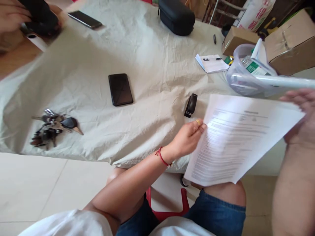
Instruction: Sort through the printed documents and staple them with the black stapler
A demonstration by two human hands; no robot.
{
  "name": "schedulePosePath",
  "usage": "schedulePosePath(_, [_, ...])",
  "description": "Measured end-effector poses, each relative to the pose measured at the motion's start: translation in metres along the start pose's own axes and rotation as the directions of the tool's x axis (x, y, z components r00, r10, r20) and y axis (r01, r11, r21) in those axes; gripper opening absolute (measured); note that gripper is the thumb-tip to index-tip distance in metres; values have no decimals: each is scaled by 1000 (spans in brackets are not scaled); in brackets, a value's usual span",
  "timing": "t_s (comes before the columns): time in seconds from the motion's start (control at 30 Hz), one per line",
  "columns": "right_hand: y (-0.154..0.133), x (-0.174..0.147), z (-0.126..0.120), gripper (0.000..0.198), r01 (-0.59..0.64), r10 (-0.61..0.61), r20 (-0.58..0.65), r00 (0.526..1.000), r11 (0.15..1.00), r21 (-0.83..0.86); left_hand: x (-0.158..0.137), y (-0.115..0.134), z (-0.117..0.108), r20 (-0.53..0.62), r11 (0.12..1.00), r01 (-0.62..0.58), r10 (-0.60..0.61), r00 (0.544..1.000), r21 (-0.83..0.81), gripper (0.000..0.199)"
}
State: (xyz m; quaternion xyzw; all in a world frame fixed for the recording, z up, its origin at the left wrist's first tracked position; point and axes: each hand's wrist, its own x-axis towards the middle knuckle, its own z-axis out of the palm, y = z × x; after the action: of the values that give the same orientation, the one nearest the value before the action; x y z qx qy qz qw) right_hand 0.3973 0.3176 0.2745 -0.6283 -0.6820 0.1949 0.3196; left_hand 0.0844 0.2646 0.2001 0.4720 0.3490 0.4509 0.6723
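My left hand [188, 137], with a gold ring and a red cord bracelet on the wrist, pinches the left edge of white printed paper [228, 141]. The paper is raised and tilted over the table's front edge and my lap; I cannot tell if it is one sheet or several. At its far right corner is my right hand [301, 114], blurred and partly cut off by the picture's edge, with the corner between thumb and fingers. Just beyond my left hand a small black stapler [191, 105] lies on the cloth.
A wrinkled pale cloth [152, 65] covers the table. On it are a black phone [120, 89], keys [55, 127], another phone [85, 19], a black case [176, 16] and a notepad [213, 63]. A plastic basket [242, 82] and cardboard boxes [290, 39] stand right. Another person's hand [14, 16] is upper left.
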Motion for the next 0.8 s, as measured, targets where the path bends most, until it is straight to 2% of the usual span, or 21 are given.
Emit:
schedulePosePath(0.03, [1,-8,7,75,-69,88,-88,992,977,204,4,0,-4,-66,999,14,-16,998,-32,26])
schedulePosePath(0.07, [1,-15,21,66,-124,160,-88,983,938,323,8,-2,-8,-145,998,26,-35,989,-61,24])
schedulePosePath(0.13, [-1,-22,58,71,-199,219,10,976,870,451,18,-7,-16,-300,995,43,-67,952,-85,22])
schedulePosePath(0.2, [-2,-24,92,79,-264,247,102,964,817,512,27,-13,-25,-415,995,62,-87,905,-75,20])
schedulePosePath(0.23, [-1,-24,104,69,-261,247,99,964,806,531,31,-15,-29,-459,994,74,-100,883,-76,20])
schedulePosePath(0.27, [1,-23,113,58,-265,243,112,964,804,532,35,-17,-34,-500,993,86,-114,858,-79,18])
schedulePosePath(0.37, [13,-24,126,52,-334,269,200,942,800,498,42,-21,-42,-594,988,112,-154,790,-107,16])
schedulePosePath(0.43, [21,-26,128,48,-378,294,241,925,776,505,43,-22,-43,-578,984,87,-162,800,-156,13])
schedulePosePath(0.53, [29,-30,133,47,-374,330,183,926,732,570,39,-24,-43,-482,960,56,-188,856,-274,17])
schedulePosePath(0.6, [30,-30,139,47,-336,344,111,933,712,616,35,-24,-45,-406,936,110,-248,880,-335,21])
schedulePosePath(0.7, [31,-27,150,45,-316,357,65,932,709,630,31,-24,-53,-266,898,262,-364,892,-352,21])
schedulePosePath(0.8, [38,-25,159,39,-333,383,24,924,769,546,28,-23,-59,-226,896,315,-392,892,-312,23])
